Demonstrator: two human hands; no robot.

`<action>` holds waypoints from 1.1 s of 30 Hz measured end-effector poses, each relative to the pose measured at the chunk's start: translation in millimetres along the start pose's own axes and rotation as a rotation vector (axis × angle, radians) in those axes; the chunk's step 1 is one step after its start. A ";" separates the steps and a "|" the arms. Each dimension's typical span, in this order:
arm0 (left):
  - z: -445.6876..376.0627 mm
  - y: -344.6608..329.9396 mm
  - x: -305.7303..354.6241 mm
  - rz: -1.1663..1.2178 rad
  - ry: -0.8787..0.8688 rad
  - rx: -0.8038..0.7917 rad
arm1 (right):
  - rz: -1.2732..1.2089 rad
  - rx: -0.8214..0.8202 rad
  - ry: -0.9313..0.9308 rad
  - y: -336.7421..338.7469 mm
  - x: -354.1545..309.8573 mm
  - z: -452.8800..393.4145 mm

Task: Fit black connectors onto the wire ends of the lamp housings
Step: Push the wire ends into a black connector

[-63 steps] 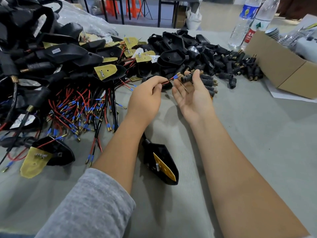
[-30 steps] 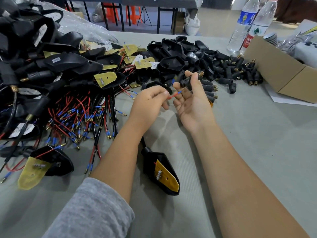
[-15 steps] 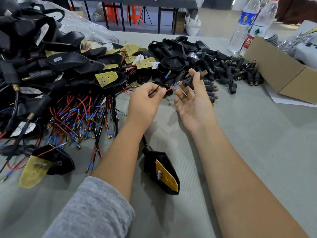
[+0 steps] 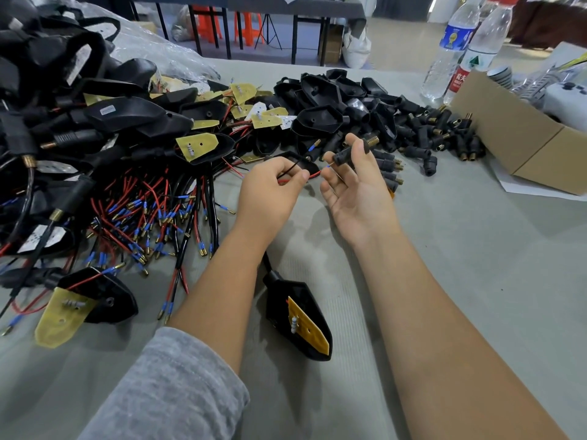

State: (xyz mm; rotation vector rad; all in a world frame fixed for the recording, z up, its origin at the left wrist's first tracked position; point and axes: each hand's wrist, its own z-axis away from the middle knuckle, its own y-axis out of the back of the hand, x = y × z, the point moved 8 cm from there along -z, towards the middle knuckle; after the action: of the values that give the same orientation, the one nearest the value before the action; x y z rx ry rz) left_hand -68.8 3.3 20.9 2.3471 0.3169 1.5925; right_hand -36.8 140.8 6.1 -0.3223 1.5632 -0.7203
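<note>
Left hand pinches red wire; right hand holds connector just beside

We note: black moulded-plastic lamp housings, matt, with yellow fibreboard circuit plates; black matt plastic connector with threaded brass tip; bench under grey ribbed cloth; brown matt cardboard box; clear glossy plastic bottles.

We hold one black connector between thumb and forefinger, tilted, its brass threaded tip up and to the right — the red wire's blue-sleeved end sits right at its lower opening. A black wire loops beside the red. The lamp housing lies flat between our forearms, yellow board up. More connectors lie heaped beyond, other housings piled to the left.
</note>
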 end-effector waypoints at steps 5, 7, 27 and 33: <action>0.7 0.6 4.1 0.012 -0.023 0.004 | 0.054 -0.009 -0.019 -0.1 2.9 -1.3; 1.9 0.1 8.2 0.083 -0.039 0.003 | 0.111 -0.019 -0.021 -3.0 5.2 -1.3; 0.2 0.8 1.2 0.312 0.087 0.040 | 0.284 0.009 0.050 -5.9 5.4 -0.7; -0.9 -1.6 -2.7 0.294 0.098 0.046 | 0.287 -0.014 0.035 -9.2 6.8 -2.2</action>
State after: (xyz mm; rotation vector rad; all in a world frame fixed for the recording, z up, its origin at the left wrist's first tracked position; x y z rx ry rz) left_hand -70.7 4.0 18.4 2.4452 0.0272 1.8532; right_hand -41.8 130.3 6.3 -0.0921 1.6066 -0.4941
